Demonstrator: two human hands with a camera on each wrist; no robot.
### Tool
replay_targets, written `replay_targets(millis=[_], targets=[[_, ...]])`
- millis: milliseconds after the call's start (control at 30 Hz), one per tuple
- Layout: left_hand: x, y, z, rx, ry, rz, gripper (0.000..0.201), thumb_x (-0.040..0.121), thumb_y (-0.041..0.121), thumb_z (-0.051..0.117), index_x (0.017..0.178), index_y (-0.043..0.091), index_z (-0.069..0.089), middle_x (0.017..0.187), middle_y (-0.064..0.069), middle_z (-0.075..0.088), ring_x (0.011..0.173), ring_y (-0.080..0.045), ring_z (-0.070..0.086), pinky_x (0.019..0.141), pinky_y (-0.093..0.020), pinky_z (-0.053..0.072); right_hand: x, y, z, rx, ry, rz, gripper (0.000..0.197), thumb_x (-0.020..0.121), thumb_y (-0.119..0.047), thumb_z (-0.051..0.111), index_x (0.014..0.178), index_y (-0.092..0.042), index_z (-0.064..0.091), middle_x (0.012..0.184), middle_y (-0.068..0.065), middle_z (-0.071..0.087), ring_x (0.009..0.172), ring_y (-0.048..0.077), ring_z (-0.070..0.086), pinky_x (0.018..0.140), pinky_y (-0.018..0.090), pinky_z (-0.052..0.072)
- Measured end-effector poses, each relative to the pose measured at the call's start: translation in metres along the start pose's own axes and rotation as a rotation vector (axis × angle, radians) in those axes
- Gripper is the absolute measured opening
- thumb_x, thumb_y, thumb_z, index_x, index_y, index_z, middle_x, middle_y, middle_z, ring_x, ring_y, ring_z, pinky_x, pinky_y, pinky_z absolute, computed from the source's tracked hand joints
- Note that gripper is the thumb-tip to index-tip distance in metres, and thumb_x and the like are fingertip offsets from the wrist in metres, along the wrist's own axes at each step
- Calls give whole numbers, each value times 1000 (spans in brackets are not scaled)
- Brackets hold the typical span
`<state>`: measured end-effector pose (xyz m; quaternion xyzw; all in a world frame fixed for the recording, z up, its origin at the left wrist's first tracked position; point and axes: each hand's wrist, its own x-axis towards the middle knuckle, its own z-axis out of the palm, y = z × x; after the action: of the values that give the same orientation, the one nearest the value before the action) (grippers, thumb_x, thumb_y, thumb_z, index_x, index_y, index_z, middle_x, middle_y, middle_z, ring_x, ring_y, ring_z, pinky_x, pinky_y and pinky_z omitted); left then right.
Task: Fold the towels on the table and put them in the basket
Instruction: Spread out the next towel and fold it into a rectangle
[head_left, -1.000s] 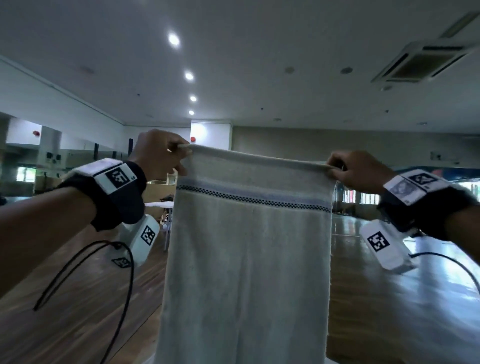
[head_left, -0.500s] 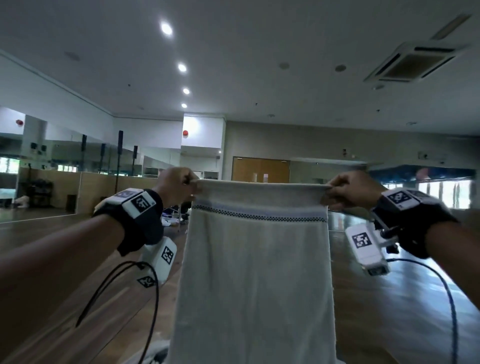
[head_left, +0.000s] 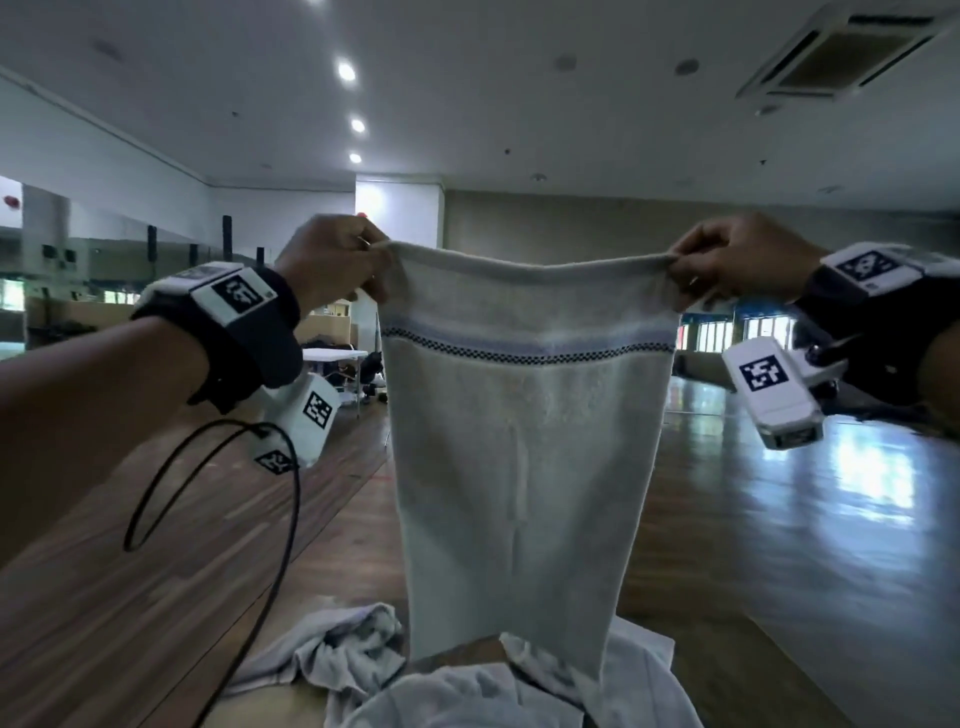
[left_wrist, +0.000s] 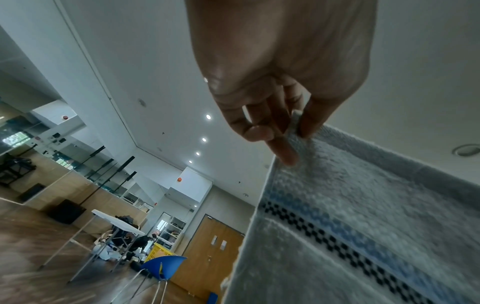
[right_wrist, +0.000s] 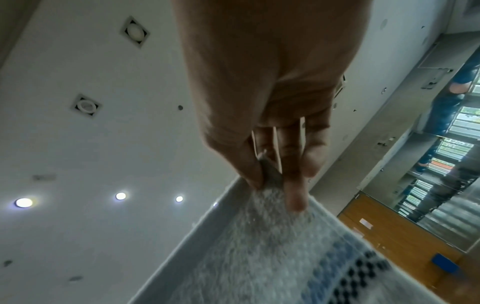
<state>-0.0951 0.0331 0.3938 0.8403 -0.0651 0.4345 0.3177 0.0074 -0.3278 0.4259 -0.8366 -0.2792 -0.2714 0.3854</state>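
A pale towel (head_left: 524, 441) with a blue band and a black checked stripe hangs full length in front of me. My left hand (head_left: 332, 265) pinches its top left corner and my right hand (head_left: 737, 265) pinches its top right corner, holding the top edge level. In the left wrist view, thumb and fingers (left_wrist: 283, 148) clamp the towel (left_wrist: 363, 226) corner. The right wrist view shows the same pinch by the right hand (right_wrist: 270, 179) on the towel (right_wrist: 272, 257). More crumpled pale towels (head_left: 353, 654) lie on the brown table below. The basket is out of view.
The table's bare brown top (head_left: 130, 597) stretches to the left under my left arm. A black cable (head_left: 249, 519) loops from my left wrist. Far off stand a white folding table (left_wrist: 116, 220) and a blue chair (left_wrist: 163, 265).
The view has tilted down, so the crumpled towels on the table now show at the bottom. Both hands keep their pinch, and the top edge now sags a little between them.
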Motion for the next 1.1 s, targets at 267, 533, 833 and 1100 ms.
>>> replay_targets(millis=[267,533,833,1100], targets=[[-43,-56,20,26,-249,-84,19,90,17,58,98,1,62,83,-13,64,62,-16,58,44,-10,46,-18,48,43,-26,-336,131,5,85,-8,62,89,-11,63,72,9,70,56,17,68,43,20,50],[-155,-146,77,-87,-477,-120,16,90,17,58,85,4,64,72,-11,66,56,-14,54,50,-21,43,-125,136,123,111,-549,186,9,83,-9,64,92,-10,66,72,10,72,57,16,66,51,21,53],[-331,-260,187,225,-874,-185,3,81,17,66,83,18,64,78,4,65,73,-14,60,69,-33,48,-279,259,276,-254,-997,251,16,90,-23,59,79,-13,64,79,4,67,79,20,62,72,31,46],[-386,-294,224,338,-1046,-8,55,86,18,61,138,11,44,127,-10,61,100,-31,62,82,-32,46,-343,295,332,-292,-844,162,40,90,-21,54,130,-16,51,124,2,61,117,24,54,92,40,44]])
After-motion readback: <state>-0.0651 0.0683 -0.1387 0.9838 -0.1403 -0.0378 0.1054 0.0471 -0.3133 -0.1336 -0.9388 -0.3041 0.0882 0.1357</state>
